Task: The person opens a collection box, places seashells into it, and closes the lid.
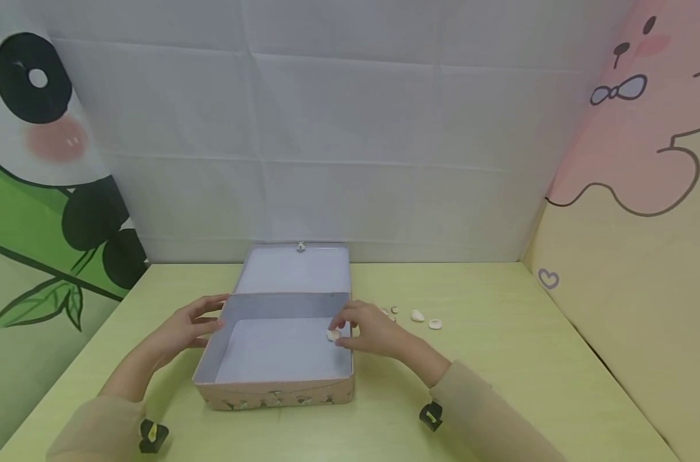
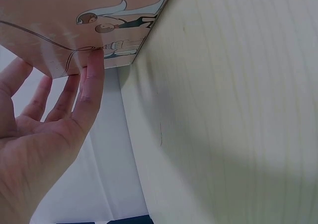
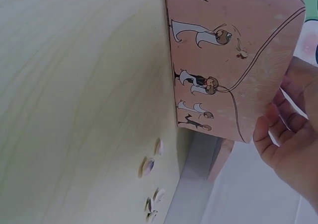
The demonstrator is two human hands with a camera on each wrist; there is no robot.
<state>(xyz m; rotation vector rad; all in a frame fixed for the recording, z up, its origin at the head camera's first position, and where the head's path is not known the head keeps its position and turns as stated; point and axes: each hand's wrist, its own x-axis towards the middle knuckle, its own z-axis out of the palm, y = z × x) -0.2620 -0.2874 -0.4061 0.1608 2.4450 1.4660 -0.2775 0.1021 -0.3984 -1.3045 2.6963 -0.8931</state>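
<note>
On my head view, the right hand [image 1: 369,328] has a small white shell [image 1: 333,335] pinched between its thumb and fingertips. I see that shell inside the box [image 1: 271,393], near the wall at three o'clock; I can't tell whether it touches the floor of the box. The right wrist view gives me the back of the fingers beside the box, with the shell out of sight.

Over at nine o'clock, the left hand [image 1: 194,326] has its fingers loosely extended, fingertips touching the side of the box, with no grip closed around it.

The lid [image 1: 294,273] is swung back at twelve o'clock, a metal clasp [image 1: 301,247] at its far edge. From both wrists I make out drawn figures on the pinkish outer walls.

Outside the box, between two and three o'clock, I count five loose shells [image 1: 418,316] on the pale wooden table [image 1: 500,366]. Black devices sit at the beige cuffs, one [image 1: 153,436] at eight o'clock, the other [image 1: 431,416] near four. Farther out, a creased white sheet [image 1: 384,115] hangs at twelve, a panda drawing [image 1: 52,141] covers ten, and a pink cartoon animal [image 1: 644,151] fills two.
</note>
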